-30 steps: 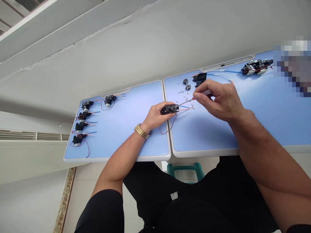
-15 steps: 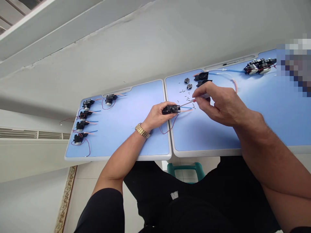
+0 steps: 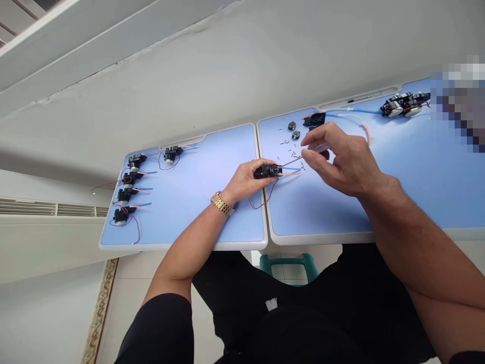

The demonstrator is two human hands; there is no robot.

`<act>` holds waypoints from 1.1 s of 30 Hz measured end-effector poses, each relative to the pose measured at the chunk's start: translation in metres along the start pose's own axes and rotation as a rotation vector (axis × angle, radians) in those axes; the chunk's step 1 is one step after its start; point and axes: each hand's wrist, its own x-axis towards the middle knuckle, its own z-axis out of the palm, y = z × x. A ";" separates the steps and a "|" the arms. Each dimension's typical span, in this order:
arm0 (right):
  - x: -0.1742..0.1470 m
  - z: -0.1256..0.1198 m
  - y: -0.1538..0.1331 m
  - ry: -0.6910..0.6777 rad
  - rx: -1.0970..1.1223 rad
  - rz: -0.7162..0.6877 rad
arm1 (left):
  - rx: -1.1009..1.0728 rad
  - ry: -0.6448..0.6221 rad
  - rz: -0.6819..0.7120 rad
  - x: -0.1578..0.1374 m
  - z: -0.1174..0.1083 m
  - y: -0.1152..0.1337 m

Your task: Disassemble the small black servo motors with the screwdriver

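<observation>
The left hand (image 3: 245, 180) is gripping a black pump unit (image 3: 261, 172) between curled fingers and thumb, holding it over the seam between the left blue tabletop (image 3: 215, 212) and the right blue tabletop (image 3: 322, 212). A blue tube and a pink tube are pointing from it toward three o'clock. The right hand (image 3: 344, 159) is pinching a thin screwdriver (image 3: 291, 162), fingers bent nearly together, its tip reaching the unit's end; contact is staying unclear. Loose screws (image 3: 293, 154) are lying at two o'clock from the unit, two round metal parts (image 3: 296, 135) near one o'clock, and similar black units (image 3: 173, 154) around nine o'clock.
</observation>
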 end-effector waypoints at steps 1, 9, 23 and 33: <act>0.000 0.001 0.002 0.030 -0.026 -0.019 | 0.003 -0.001 -0.008 0.000 0.000 0.000; 0.001 -0.001 0.000 0.005 0.017 -0.098 | 0.020 -0.002 0.011 -0.001 0.001 0.003; 0.002 0.000 0.008 0.050 -0.067 -0.001 | 0.047 0.006 -0.009 -0.001 0.000 0.001; 0.003 -0.001 0.003 0.024 -0.042 0.003 | 0.027 0.015 -0.011 -0.002 0.000 0.001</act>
